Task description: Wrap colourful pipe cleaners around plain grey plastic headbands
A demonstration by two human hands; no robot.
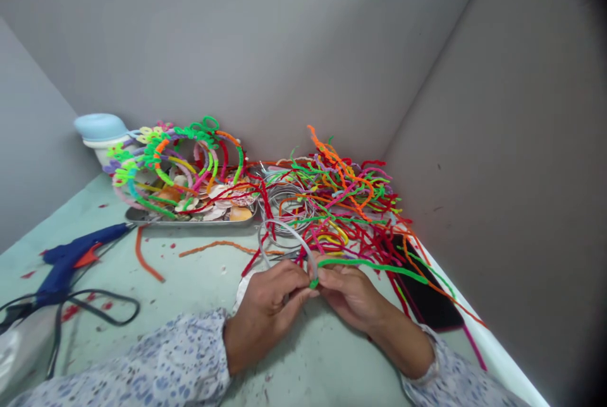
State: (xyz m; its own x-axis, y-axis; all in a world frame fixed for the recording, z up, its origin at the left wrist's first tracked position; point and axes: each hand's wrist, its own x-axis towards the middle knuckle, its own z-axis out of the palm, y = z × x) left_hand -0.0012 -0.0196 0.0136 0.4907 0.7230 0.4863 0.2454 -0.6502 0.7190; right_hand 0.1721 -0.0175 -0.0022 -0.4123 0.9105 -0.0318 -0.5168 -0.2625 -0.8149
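Note:
My left hand [271, 296] is closed on one end of a thin grey hoop [296, 233] that looks like a plain headband. Between both sets of fingertips, a green pipe cleaner [374, 264] is wound around that end, and its long tail stretches out to the right. My right hand [348, 293] pinches the pipe cleaner close to the winding. The fingertips of the two hands nearly meet. Part of the hoop's far side is hidden behind my left hand.
A metal tray [194, 222] holds shells and several pipe-cleaner-wrapped hoops [183, 148]. Loose pipe cleaners [341, 186] pile up behind my hands, over a dark phone-like slab [429, 296]. A blue glue gun [78, 255] with its cord lies left, near a blue-lidded container [100, 129].

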